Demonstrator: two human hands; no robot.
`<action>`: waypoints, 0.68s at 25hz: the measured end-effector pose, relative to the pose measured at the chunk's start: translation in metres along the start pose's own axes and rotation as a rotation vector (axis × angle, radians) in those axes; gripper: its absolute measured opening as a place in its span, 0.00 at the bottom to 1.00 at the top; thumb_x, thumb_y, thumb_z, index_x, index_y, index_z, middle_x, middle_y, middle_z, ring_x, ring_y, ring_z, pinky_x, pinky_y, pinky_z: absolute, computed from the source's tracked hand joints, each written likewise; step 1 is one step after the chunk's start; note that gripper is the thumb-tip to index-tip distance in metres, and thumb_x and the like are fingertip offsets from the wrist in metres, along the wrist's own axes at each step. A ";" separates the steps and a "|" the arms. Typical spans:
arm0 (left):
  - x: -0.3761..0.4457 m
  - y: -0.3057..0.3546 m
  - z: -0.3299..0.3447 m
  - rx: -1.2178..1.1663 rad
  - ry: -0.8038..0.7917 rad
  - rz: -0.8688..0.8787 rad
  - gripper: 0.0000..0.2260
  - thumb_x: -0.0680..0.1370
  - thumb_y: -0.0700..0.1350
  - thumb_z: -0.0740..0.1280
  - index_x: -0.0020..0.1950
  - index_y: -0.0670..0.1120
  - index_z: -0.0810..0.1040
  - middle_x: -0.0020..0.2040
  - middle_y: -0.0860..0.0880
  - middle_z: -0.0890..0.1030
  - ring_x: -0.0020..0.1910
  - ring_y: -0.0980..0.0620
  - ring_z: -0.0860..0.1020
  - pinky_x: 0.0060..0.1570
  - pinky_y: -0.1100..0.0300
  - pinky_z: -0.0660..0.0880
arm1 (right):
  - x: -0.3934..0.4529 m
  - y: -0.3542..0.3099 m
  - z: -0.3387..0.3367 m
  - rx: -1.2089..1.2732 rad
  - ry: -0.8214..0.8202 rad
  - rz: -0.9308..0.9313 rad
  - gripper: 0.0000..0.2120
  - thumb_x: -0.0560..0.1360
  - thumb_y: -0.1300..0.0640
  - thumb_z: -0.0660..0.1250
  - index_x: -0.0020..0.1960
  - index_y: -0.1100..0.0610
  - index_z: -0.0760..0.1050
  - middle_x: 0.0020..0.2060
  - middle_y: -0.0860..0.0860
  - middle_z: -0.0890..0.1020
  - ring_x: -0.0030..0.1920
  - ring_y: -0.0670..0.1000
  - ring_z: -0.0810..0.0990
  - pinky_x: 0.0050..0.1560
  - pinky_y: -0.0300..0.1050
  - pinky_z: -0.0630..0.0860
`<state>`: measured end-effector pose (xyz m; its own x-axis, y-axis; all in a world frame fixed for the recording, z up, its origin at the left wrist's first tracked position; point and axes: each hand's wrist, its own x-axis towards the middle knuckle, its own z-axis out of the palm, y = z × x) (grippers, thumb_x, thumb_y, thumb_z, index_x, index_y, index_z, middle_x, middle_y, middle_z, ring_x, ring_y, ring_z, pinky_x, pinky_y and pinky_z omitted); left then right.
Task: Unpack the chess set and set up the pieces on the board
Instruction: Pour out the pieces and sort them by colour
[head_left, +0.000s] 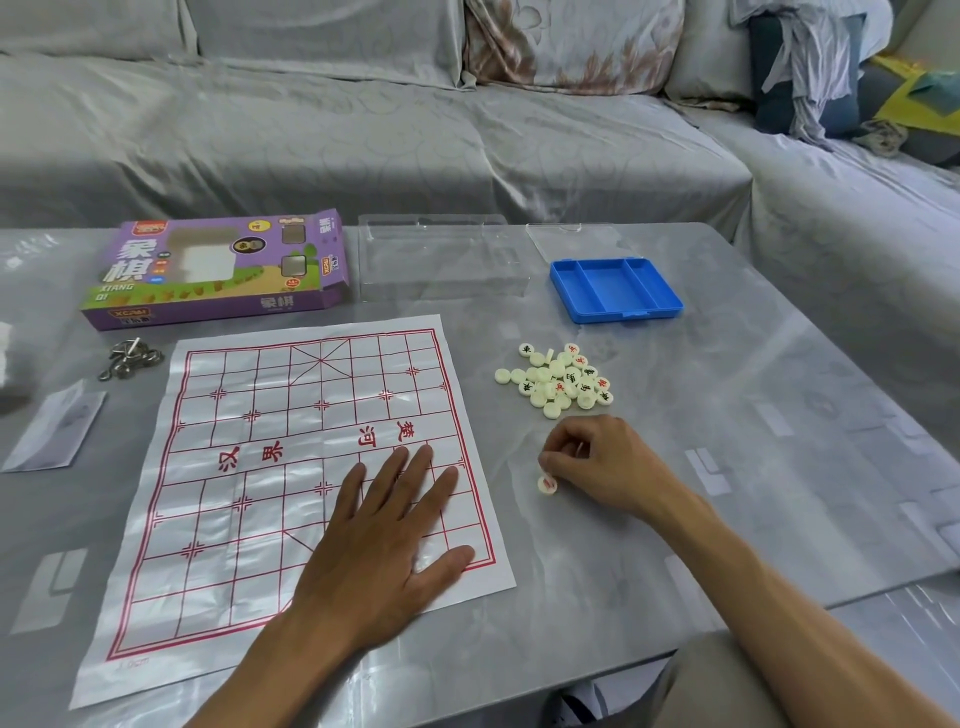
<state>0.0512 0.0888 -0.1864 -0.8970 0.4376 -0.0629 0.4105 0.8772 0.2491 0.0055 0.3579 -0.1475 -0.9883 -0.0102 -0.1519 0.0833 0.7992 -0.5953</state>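
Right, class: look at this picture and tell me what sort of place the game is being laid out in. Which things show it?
Most likely a home living room: a covered sofa with cushions runs behind a low table, and loose clothes lie on the seat.

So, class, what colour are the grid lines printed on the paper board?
Red, on the white paper xiangqi board; the head view shows it clearly.

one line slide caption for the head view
Left hand flat on the paper xiangqi board, right hand pinching one piece near the pile of pieces.
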 end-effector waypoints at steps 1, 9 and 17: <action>0.000 0.000 -0.001 0.005 -0.001 0.000 0.36 0.71 0.75 0.33 0.77 0.64 0.40 0.77 0.57 0.34 0.76 0.55 0.32 0.75 0.44 0.37 | 0.000 0.000 0.000 0.013 0.063 -0.012 0.01 0.74 0.52 0.69 0.44 0.48 0.79 0.40 0.42 0.80 0.42 0.42 0.78 0.41 0.34 0.71; 0.000 0.001 0.000 0.000 -0.001 -0.001 0.35 0.71 0.75 0.33 0.77 0.65 0.39 0.77 0.58 0.34 0.75 0.56 0.31 0.75 0.45 0.36 | 0.021 0.021 -0.004 -0.103 0.343 0.043 0.04 0.75 0.55 0.67 0.48 0.50 0.73 0.42 0.44 0.77 0.41 0.46 0.75 0.40 0.40 0.71; 0.000 -0.001 0.001 0.008 0.012 0.001 0.34 0.73 0.75 0.37 0.77 0.64 0.41 0.77 0.58 0.35 0.76 0.55 0.32 0.75 0.45 0.36 | 0.019 0.028 -0.019 0.066 0.328 0.161 0.02 0.72 0.57 0.69 0.43 0.51 0.77 0.37 0.46 0.79 0.39 0.48 0.77 0.36 0.39 0.70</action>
<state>0.0509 0.0888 -0.1880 -0.8986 0.4357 -0.0512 0.4122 0.8785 0.2417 -0.0134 0.3912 -0.1521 -0.9492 0.3147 0.0066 0.2389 0.7341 -0.6357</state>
